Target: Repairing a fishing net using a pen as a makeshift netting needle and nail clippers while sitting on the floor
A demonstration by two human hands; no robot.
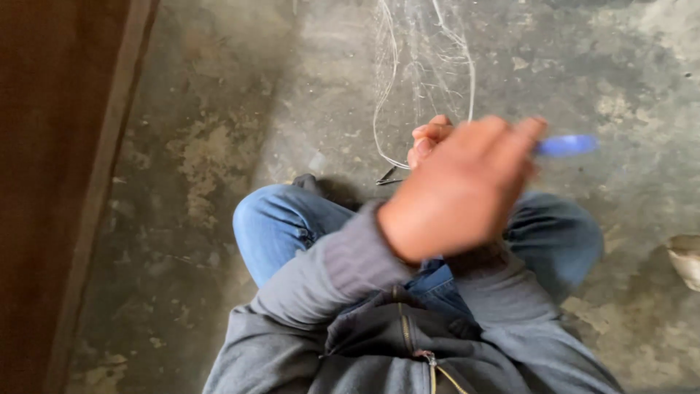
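Head view: a seated person is seen from above, knees in blue jeans (277, 222) drawn up, grey zip jacket (379, 343) at the bottom edge. The left hand (463, 190) is raised across the body, blurred by motion, back of the hand toward the camera. Its fingers are curled closed around a blue-handled tool (567, 145), of which only the blue end is seen projecting past the fingertips; the kind of tool cannot be told. The right hand (429, 141) is largely hidden behind the left hand; only its bent fingers are seen above and beyond the left knuckles. They appear pinched shut on thin white wire (386, 109), though the grip itself is partly covered. The wire strands rise away from the right hand across the bare concrete floor (204, 146) in loose loops. A small dark pointed piece (389, 177) is seen just below the right hand; whether it is held cannot be told. A brown wooden panel (51, 182) stands well apart, beyond the left knee.
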